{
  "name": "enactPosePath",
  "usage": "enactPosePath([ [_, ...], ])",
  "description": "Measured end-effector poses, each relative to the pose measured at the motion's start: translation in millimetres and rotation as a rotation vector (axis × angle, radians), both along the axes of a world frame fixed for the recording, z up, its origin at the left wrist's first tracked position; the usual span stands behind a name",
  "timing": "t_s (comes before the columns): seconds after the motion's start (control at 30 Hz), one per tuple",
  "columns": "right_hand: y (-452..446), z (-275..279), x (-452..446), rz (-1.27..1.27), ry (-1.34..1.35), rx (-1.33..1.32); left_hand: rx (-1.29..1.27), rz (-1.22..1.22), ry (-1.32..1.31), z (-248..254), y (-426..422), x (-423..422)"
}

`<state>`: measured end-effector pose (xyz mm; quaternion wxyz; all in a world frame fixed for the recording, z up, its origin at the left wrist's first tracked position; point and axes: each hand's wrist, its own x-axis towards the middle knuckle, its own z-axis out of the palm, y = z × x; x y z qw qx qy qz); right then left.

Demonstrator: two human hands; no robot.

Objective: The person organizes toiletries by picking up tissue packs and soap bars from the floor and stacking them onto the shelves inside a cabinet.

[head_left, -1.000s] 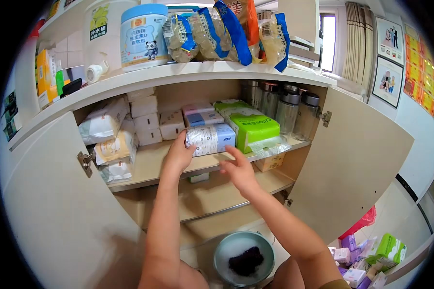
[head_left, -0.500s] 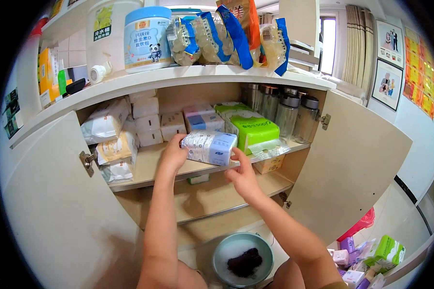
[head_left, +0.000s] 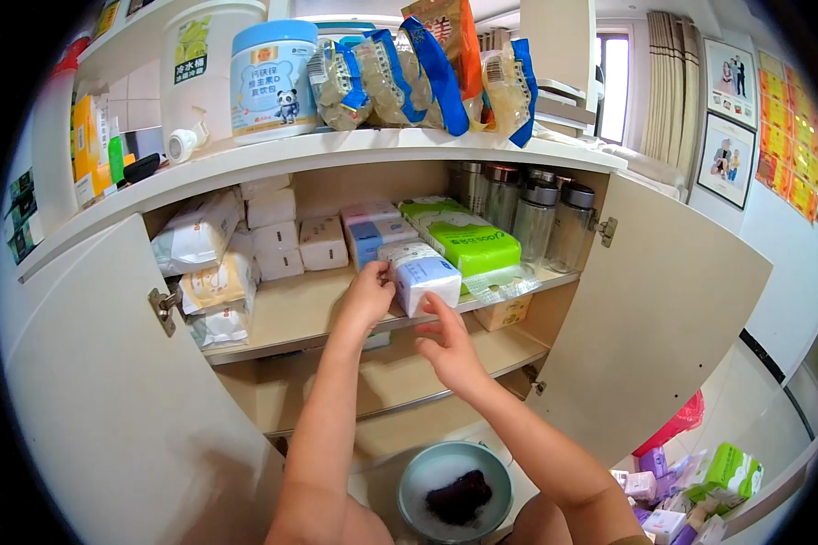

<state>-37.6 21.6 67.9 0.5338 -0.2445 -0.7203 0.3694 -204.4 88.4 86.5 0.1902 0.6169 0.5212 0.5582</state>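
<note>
A white and light blue tissue pack (head_left: 424,276) sits at the front edge of the upper cabinet shelf (head_left: 300,313), its short end turned to the front. My left hand (head_left: 368,295) is against its left side, fingers bent round the rear corner. My right hand (head_left: 450,343) is at its front right corner, fingers apart, a fingertip at the front face. Behind the pack is a blue and pink pack (head_left: 374,238). Close on its right lies a green pack (head_left: 473,238) with a loose clear wrapper end.
White tissue packs (head_left: 277,236) are stacked at the shelf's left, glass bottles (head_left: 536,221) at its right. Cabinet doors (head_left: 654,318) stand open on both sides. Below is a basin (head_left: 413,509) with dark cloth in suds. More packs (head_left: 732,477) lie on the floor at right.
The white and blue pack has turned from lying crosswise to pointing front to back, and shifted right beside the green pack. My left hand has moved right with it.
</note>
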Motion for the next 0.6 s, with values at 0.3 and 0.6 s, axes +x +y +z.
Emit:
enactPosePath([
  [0.3,3,-4,7,-0.065,0.03,-0.053,-0.089,-0.082,-0.16,10,-15,4],
  [0.6,0,7,5,-0.339,0.001,0.078,-0.032,-0.098,-0.293,9,-4,2],
])
